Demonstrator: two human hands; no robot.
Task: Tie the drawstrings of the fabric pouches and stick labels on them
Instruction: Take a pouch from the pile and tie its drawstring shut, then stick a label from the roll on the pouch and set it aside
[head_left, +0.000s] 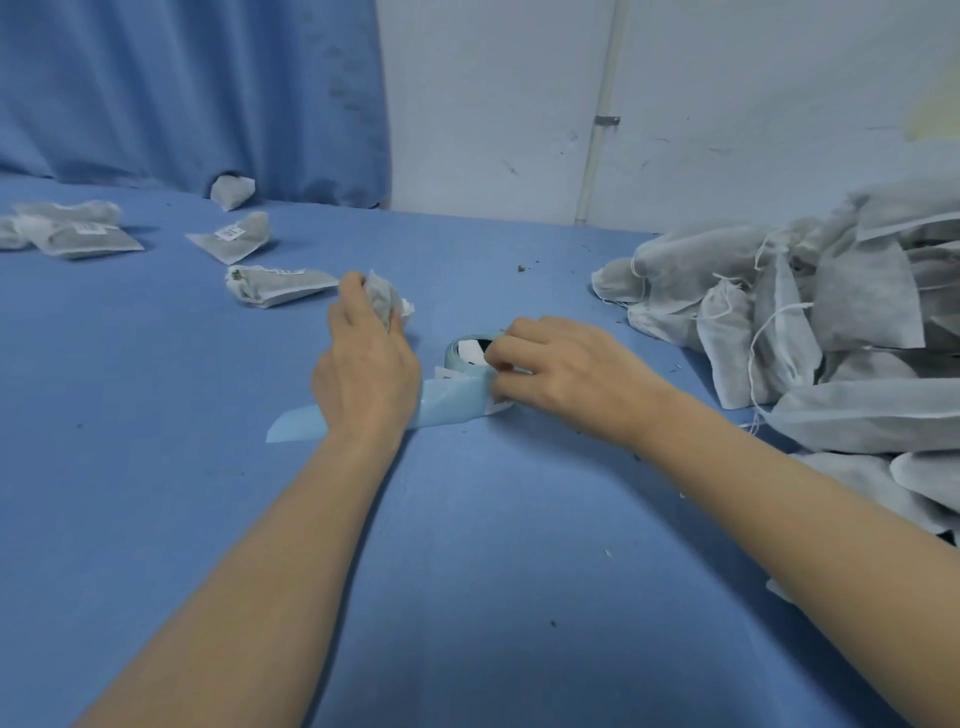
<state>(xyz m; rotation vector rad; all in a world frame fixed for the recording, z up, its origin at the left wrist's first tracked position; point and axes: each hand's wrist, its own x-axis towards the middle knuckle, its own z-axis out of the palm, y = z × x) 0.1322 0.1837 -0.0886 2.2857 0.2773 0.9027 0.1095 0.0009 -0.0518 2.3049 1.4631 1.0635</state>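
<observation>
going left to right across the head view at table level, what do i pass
labelled pouches → left hand gripping a pouch → label roll → right hand → heap of unlabelled pouches

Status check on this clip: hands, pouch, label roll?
Left hand grips pouch. Right hand pinches at label roll. Backing strip trails under left wrist. Nothing blocking.

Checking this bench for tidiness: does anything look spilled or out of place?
Yes. Dark crumbs lie scattered on the blue cloth, as if pouch filling spilled. One pouch sits apart against the curtain. The label roll's backing strip trails loose under the left hand.
</observation>
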